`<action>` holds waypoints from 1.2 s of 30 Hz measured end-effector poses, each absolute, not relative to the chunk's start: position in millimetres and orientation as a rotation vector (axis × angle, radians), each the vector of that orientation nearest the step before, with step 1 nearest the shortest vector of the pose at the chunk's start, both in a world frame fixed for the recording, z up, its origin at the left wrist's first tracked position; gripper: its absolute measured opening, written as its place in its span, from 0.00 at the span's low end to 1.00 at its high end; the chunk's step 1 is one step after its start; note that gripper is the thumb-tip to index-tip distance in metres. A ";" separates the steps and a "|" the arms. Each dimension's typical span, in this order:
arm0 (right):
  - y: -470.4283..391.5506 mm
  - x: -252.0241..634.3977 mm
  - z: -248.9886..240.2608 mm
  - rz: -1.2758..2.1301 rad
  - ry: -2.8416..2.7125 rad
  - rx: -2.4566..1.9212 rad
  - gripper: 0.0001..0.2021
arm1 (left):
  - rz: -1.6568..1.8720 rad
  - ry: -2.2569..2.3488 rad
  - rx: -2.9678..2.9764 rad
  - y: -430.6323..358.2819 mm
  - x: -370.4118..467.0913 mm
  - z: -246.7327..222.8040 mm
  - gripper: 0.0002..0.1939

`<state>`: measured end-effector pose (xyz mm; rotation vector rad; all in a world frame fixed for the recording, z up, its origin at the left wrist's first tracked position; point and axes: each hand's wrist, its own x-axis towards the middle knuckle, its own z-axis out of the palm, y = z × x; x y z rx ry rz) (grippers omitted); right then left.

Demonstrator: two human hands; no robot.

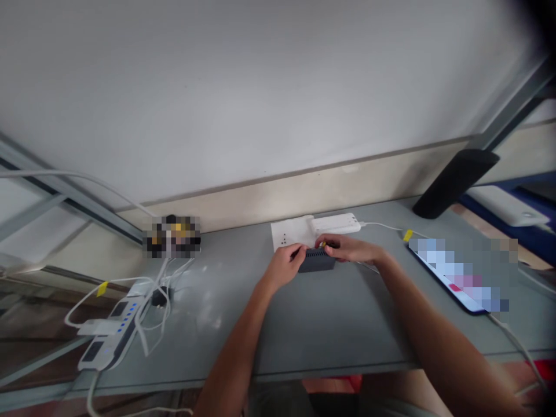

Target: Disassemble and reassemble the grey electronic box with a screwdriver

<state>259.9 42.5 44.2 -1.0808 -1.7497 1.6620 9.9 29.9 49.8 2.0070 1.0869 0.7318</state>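
A small dark grey box (pixel 316 264) with a row of slots along its top edge sits on the grey table, between my two hands. My left hand (pixel 283 267) is closed at its upper left corner, thumb and fingers pressed together there. At the upper right corner, my right hand (pixel 351 249) is pinched round something small with a yellowish spot, too small to name. Just behind the box lies a white sheet or flat panel (pixel 289 233) with small dark dots. Beside that, a white oblong device (pixel 337 223) has a white cable coming out of its right end.
A white power strip (pixel 110 341) with plugs and tangled white cables stands at the left. At the right lie a phone (pixel 456 281), partly blurred out, and a black cylinder (pixel 454 185). A pale wall (pixel 260 98) rises behind the table (pixel 339 330); metal posts flank it.
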 end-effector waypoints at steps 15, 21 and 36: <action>50.1 256.7 34.1 1.233 -2.013 -1.254 0.20 | 0.757 1.171 2.220 32.2 14.6 27.5 0.18; 57.3 256.0 20.2 1.008 -1.979 -1.313 0.17 | 0.589 1.015 2.510 21.1 17.1 37.8 0.29; 40.5 273.7 37.8 1.328 -2.066 -1.552 0.23 | 0.410 1.070 2.527 18.3 18.7 35.7 0.28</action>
